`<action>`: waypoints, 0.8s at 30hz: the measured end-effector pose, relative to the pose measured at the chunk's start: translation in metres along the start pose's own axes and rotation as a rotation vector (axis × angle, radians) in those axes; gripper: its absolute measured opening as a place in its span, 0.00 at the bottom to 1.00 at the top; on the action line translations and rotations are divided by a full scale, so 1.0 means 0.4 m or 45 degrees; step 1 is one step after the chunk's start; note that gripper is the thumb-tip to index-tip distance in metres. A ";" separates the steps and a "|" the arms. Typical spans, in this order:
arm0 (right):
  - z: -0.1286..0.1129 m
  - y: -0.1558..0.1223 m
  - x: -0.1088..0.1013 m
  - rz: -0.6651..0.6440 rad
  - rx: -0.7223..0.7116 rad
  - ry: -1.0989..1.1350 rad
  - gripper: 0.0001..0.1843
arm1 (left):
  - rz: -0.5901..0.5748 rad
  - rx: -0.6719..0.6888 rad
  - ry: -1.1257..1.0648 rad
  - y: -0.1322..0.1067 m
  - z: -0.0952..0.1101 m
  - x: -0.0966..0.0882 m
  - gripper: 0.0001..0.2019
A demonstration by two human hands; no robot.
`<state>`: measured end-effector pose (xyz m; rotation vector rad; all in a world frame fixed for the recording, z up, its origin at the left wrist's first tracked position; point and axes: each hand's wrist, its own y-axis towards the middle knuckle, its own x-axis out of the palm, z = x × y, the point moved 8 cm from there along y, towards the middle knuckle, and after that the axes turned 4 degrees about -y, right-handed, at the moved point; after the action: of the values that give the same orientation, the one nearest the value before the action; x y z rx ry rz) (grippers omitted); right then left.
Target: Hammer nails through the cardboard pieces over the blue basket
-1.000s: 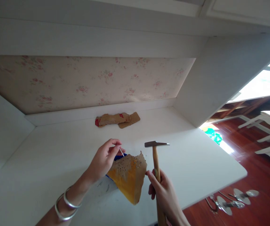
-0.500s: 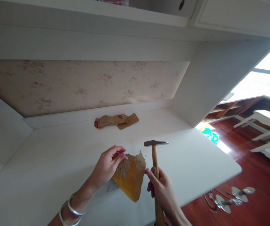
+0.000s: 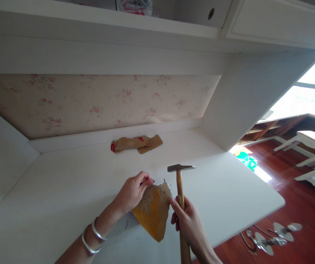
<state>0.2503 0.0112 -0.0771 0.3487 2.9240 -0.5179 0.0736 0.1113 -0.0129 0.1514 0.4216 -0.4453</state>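
Observation:
A torn piece of brown cardboard (image 3: 153, 212) with a yellow painted area and many small holes lies in front of me on the white desk (image 3: 91, 176). Something blue shows slightly at its edge, mostly hidden. My left hand (image 3: 135, 192) is at the cardboard's upper left, thumb and fingers pinched together; whatever is between the fingertips is too small to make out. My right hand (image 3: 186, 216) wraps round the wooden handle of a hammer (image 3: 180, 183), its metal head up and above the desk. The right thumb and fingertips are close to the cardboard's right edge.
Torn cardboard strips (image 3: 135, 143) lie near the back of the desk. A shelf (image 3: 99, 22) overhangs it, and side panels close both ends. At right are a reddish wooden floor (image 3: 289, 183), a white stool (image 3: 311, 143) and metal and glass fittings (image 3: 267, 238).
My left hand has moved a little to the right along the cardboard's upper edge, its fingertips closer together. The hammer stays upright in my right hand. The view has shifted slightly.

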 end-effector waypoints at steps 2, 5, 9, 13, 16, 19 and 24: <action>-0.005 0.000 0.001 0.003 -0.002 0.003 0.21 | -0.034 0.024 0.065 0.004 0.000 0.013 0.09; -0.016 0.000 0.002 0.006 -0.003 0.007 0.21 | -0.039 0.041 0.111 0.004 0.000 0.019 0.08; -0.024 -0.001 0.007 0.005 -0.001 0.016 0.20 | -0.058 0.078 0.168 0.002 0.002 0.022 0.06; -0.022 0.001 0.015 -0.017 -0.004 0.026 0.21 | -0.052 0.129 0.221 0.005 0.011 0.018 0.09; -0.021 0.002 0.018 -0.026 -0.008 0.030 0.21 | -0.046 0.146 0.229 0.009 0.017 0.016 0.11; -0.022 0.002 0.019 -0.027 -0.009 0.033 0.21 | -0.032 0.161 0.231 0.010 0.017 0.014 0.11; -0.026 0.002 0.018 -0.024 -0.019 0.032 0.21 | -0.030 0.179 0.245 0.008 0.005 0.014 0.11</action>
<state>0.2426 0.0172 -0.0690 0.3282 2.9564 -0.4972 0.0804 0.1115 -0.0135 0.3274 0.5812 -0.4855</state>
